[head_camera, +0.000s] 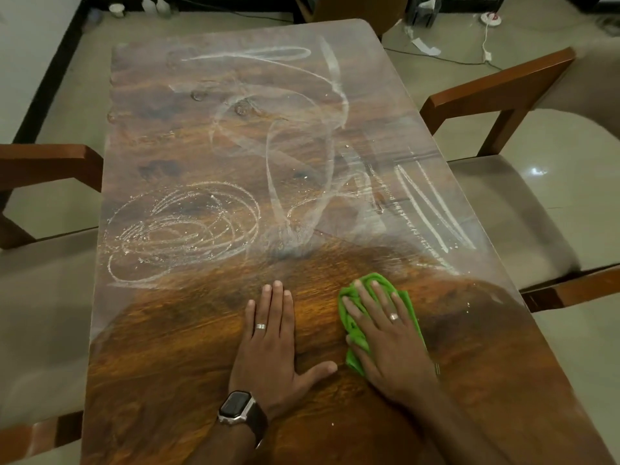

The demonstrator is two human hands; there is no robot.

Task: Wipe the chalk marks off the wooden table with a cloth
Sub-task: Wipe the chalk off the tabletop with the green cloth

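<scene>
A person's right hand (pixel 385 333) presses a crumpled green cloth (pixel 360 317) flat against the near part of the wooden counter (pixel 167 364), fingers straight and spread, while the left hand (pixel 273 344) rests open-palmed just beside it, and white chalk marks (pixel 181 226) cover the far surface.

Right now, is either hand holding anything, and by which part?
Nothing is gripped. The right hand presses flat on the middle of the green cloth; the left hand lies flat on the bare table.
</scene>
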